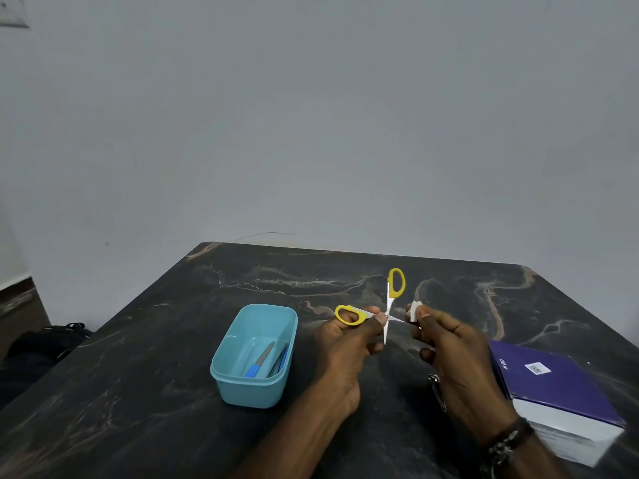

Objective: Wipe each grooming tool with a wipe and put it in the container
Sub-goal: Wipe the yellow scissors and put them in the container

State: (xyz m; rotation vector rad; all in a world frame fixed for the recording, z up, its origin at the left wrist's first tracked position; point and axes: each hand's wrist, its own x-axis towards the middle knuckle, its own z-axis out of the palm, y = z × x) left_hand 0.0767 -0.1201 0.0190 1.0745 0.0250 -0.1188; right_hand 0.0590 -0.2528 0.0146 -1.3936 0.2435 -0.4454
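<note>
From the head view, my left hand (349,344) grips the yellow-handled scissors (387,307) near the pivot, thumb pressed on top, holding them above the dark marbled table (155,357). The blades are spread wide: one handle loop points left past my fingers, the other stands up and away from me, and one blade tip points down toward me. My right hand (446,347) pinches a small folded white wipe (414,311) between thumb and fingers, right at the tip of the other blade. To the left of my hands sits the light blue container (254,357), open, with a blue-handled tool (260,361) lying inside along with another I can't make out. A metal nail clipper (436,388) lies on the table, partly behind my right wrist. A purple box (553,385) rests at the right edge.
</note>
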